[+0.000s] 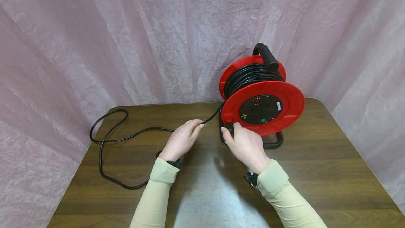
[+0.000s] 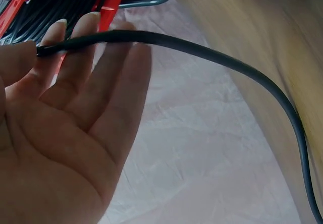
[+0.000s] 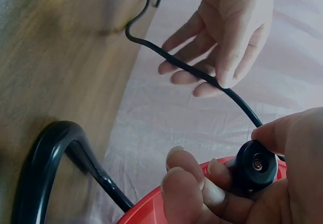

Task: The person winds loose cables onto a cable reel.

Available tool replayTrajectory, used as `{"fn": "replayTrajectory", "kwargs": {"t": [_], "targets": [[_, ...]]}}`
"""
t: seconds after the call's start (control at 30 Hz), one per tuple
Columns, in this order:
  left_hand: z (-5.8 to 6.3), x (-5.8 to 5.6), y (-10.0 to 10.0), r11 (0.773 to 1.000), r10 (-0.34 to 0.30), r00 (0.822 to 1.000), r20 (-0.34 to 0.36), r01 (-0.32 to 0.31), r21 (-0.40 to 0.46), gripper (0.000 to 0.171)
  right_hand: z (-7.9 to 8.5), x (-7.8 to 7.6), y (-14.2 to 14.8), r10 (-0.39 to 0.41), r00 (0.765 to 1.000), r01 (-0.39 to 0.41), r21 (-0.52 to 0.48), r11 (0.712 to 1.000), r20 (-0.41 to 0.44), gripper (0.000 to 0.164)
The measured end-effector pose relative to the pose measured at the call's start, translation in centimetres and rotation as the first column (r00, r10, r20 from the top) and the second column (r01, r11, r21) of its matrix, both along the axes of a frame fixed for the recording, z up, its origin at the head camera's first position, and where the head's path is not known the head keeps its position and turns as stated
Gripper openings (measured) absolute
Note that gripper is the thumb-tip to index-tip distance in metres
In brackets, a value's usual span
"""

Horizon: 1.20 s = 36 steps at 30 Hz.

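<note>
A red cable reel (image 1: 295, 97) wound with black cable stands on its black tube frame at the right of the table. My right hand (image 1: 248, 147) holds the black winding knob (image 3: 255, 166) on the reel's front disc, thumb on one side and curled fingers on the other. To its left, my left hand (image 1: 181, 140) pinches the loose black cable (image 1: 213, 116) between thumb and fingertips. In the left wrist view the cable (image 2: 202, 52) lies across the extended fingers. From the reel it runs through this hand and on to the left.
Loose cable (image 1: 101, 157) lies in loops on the left of the wooden table (image 1: 316, 185), one loop passing over its left edge. A black carrying handle (image 1: 267, 57) tops the reel. Pink curtains (image 1: 177, 38) hang behind the table and at both sides.
</note>
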State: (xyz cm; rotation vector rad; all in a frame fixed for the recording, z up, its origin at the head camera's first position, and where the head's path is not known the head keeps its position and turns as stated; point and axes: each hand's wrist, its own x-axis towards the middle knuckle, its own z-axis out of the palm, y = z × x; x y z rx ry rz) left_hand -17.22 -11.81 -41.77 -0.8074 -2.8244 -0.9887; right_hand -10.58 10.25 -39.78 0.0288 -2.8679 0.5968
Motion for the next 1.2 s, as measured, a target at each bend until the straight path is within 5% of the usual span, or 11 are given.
{"fn": "replayTrajectory", "kwargs": {"t": [1.2], "targets": [[-0.1,0.0,-0.4,0.999,-0.017,0.998,-0.064,0.014,-0.050,0.021,2.2,-0.4,-0.2,0.030,0.999,-0.024,-0.167,0.986,0.032,0.049]]}}
